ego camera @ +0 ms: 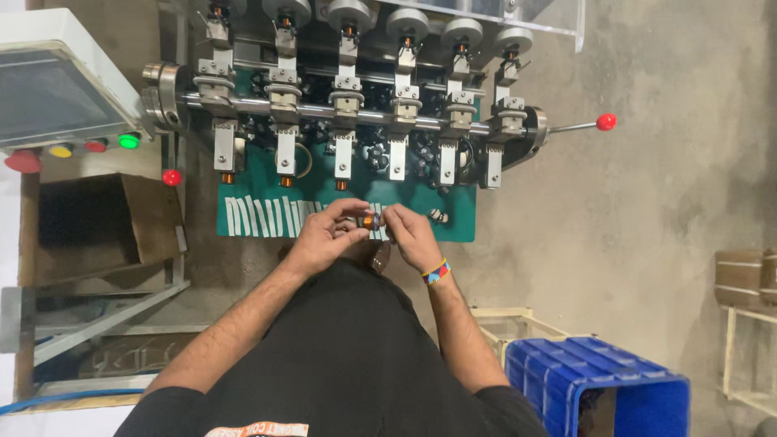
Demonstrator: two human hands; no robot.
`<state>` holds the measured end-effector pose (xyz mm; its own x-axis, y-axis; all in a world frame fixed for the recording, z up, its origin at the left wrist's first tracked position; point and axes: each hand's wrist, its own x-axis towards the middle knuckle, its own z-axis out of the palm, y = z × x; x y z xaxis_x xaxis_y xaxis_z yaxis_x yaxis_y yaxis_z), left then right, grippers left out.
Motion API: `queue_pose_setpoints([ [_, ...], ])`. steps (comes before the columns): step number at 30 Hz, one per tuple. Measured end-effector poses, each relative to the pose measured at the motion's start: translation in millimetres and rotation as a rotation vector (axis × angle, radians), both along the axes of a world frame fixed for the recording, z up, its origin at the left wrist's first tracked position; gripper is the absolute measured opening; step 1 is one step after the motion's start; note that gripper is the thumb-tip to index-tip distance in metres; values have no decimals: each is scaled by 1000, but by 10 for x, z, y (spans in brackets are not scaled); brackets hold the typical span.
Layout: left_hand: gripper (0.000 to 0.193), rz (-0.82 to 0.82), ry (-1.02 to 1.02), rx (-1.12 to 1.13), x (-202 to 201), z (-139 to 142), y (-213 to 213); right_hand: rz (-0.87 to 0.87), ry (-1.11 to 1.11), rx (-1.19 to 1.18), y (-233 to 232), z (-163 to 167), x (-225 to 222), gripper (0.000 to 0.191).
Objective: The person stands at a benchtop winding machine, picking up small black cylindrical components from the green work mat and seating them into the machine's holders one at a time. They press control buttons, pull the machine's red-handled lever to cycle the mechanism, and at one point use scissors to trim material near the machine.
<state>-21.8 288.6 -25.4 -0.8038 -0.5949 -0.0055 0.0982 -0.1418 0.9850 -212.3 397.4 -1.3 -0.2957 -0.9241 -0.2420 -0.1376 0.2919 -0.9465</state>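
The fingers (356, 217) of both hands meet over the near edge of the green mat (251, 194), pinching a small copper-wound coil (371, 220) between them. The left hand (324, 235) grips it from the left with thumb and forefinger closed on it; the right hand (409, 235) closes on it from the right, fingertips curled in. The coil lies directly between the two hands, its short axis running roughly left to right, and both hands are equally close, each touching it.

Just beyond the hands, a row of pale strips (263, 217) lies side by side on the mat, about ten, too tightly packed to count surely. One more small coil (438, 216) sits on the mat to the right of the right hand. Further out stands the winding machine (356, 105) with six spindle heads in a line, a red-knobbed lever (605, 122) at its right end. One blue crate (599, 380) stands on the floor to the right.
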Motion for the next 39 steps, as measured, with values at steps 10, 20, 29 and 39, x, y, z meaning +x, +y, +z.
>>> queue_pose_setpoints([
  [10, 33, 254, 109, 496, -484, -516, 388, 243, -237, 120, 248, -495, 187, 39],
  [20, 40, 566, -93, 234, -229, -463, 475, 63, 389, 278, 33, -1409, -706, 41],
  [29, 43, 456, -449, -96, -77, -226, 677, 114, 634, 72, -236, -1561, -650, 17],
  [39, 56, 219, -496, -548, -96, 28, 286, 415, 427, -98, 134, -213, -121, 20],
])
